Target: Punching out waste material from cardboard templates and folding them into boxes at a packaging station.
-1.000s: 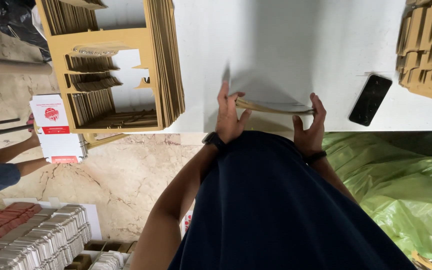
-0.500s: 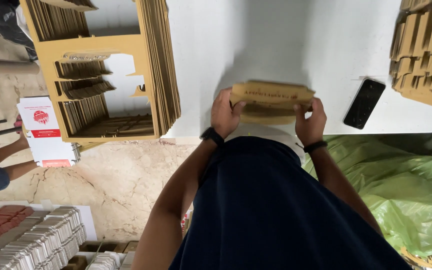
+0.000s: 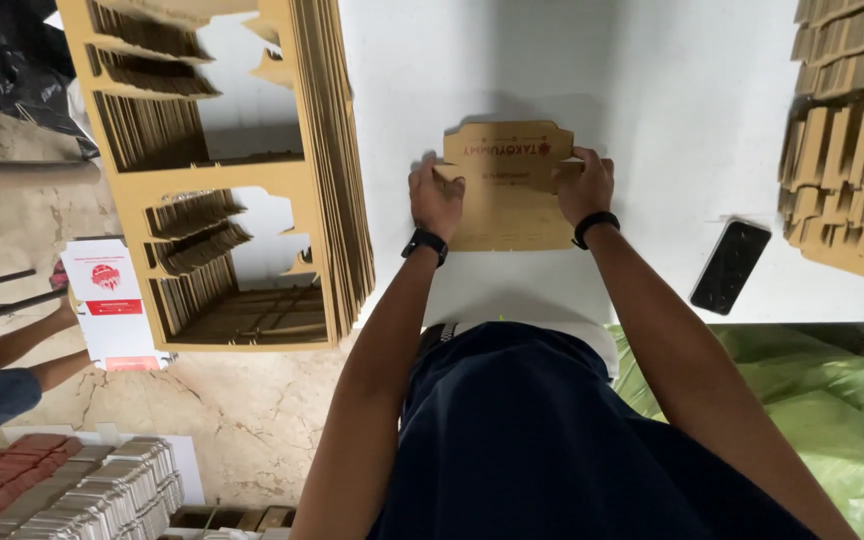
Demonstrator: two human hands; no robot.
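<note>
White bench (image 3: 652, 90) carries flat brown cardboard box blank (image 3: 508, 190) near front edge. Left hand (image 3: 435, 195) and right hand (image 3: 584, 185) pinch blank's side flaps. Black phone (image 3: 730, 266) lies right.

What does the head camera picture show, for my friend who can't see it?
Two hands, left hand and right hand, press a flat brown cardboard piece on a white table. A black phone lies to the right, and cardboard stacks stand on both sides.
</note>
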